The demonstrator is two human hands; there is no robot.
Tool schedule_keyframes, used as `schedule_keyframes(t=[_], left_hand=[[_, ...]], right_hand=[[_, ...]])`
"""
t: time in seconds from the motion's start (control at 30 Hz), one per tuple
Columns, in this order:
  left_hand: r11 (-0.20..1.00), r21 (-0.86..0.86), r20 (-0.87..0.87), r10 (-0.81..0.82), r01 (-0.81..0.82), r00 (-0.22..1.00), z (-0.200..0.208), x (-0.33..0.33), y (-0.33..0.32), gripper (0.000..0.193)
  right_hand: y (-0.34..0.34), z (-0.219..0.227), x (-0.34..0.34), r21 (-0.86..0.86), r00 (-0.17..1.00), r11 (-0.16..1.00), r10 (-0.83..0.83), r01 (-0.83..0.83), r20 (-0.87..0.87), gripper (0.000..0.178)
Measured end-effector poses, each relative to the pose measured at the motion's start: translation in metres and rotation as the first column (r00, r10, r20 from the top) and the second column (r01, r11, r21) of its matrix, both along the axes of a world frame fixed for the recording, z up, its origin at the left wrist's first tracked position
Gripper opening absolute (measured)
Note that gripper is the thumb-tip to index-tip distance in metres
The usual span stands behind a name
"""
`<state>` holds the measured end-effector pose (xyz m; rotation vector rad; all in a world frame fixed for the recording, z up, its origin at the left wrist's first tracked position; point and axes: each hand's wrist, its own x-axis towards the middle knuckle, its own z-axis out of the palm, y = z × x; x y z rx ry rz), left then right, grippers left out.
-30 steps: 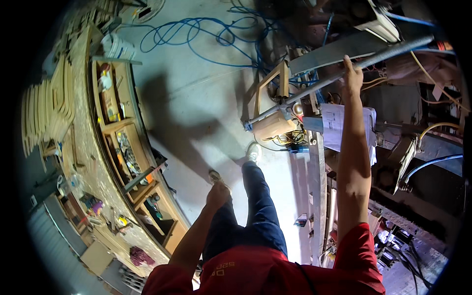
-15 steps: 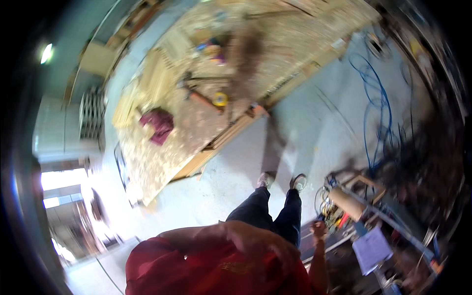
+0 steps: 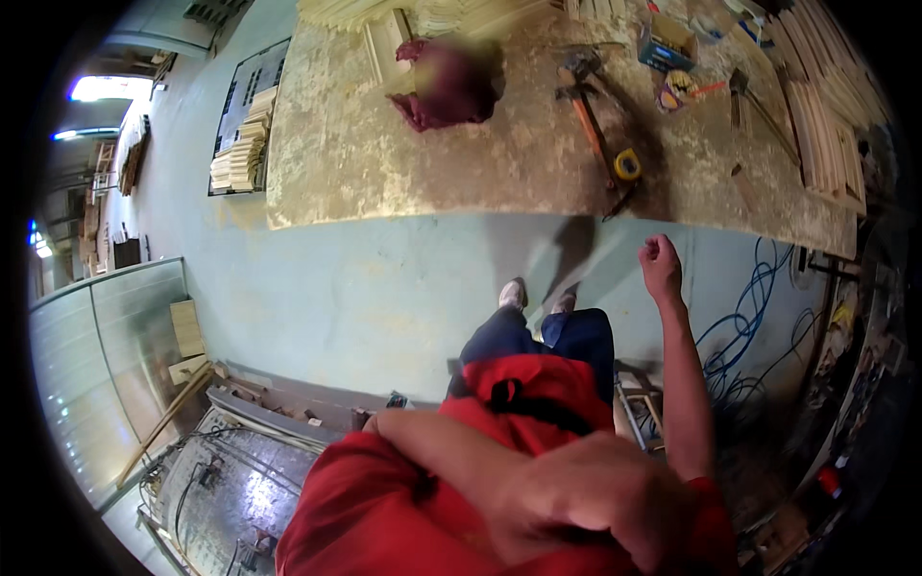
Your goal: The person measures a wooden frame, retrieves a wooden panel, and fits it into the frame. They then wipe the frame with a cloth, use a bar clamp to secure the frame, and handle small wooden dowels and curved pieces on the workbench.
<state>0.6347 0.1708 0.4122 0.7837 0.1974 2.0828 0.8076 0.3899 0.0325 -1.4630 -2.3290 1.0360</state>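
Note:
My right hand (image 3: 661, 269) is held out past the table's near edge, over the floor. Its fingers are curled closed, and nothing shows in them. Bent across the red shirt (image 3: 384, 499), my left arm brings my left hand (image 3: 605, 494) close to my chest. That hand is large and blurred, its fingers turned down and mostly hidden. On the worn worktable (image 3: 384, 173) ahead lie an orange-handled hammer (image 3: 588, 125), a yellow tape measure (image 3: 627, 165) and a crumpled maroon cloth (image 3: 447, 91). Neither hand touches these.
Farther right on the table are a blue box (image 3: 667, 43), another hammer (image 3: 759, 106) and stacked wood strips (image 3: 826, 144). Blue hoses (image 3: 744, 326) coil on the floor at right. A metal-topped machine (image 3: 230, 490) stands at lower left; wood pieces (image 3: 245, 144) sit left of the table.
My view has swung to the right, so the table lies straight ahead and nearer. My right hand has moved forward from beside my leg. My left arm remains across my chest.

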Motion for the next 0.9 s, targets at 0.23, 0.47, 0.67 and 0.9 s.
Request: schedule_keyframes(t=[0.23, 0.47, 0.67, 0.9], left_hand=[[0.984, 0.126, 0.204, -0.149, 0.125, 0.968, -0.064, -0.046, 0.121, 0.038], [0.244, -0.951, -0.277, -0.394, -0.191, 0.876, -0.246, -0.143, 0.235, 0.025], [-0.099, -0.546, -0.535, -0.723, -0.832, 0.437, -0.399, -0.157, 0.304, 0.055], [0.175, -0.559, -0.577, -0.784, -0.811, 0.229, -0.434, -0.220, 0.344, 0.031]], right_hand=[[0.150, -0.022, -0.175, 0.561, 0.987, 0.812, 0.120, -0.162, 0.111, 0.042], [0.217, -0.042, -0.260, -0.025, 0.983, 0.984, 0.178, -0.176, 0.050, 0.032], [0.270, 0.021, -0.369, -0.330, 0.948, 0.934, -0.220, 0.136, -0.231, 0.039], [0.542, -0.019, -0.477, -0.279, 0.843, 0.869, -0.476, 0.408, -0.250, 0.035]])
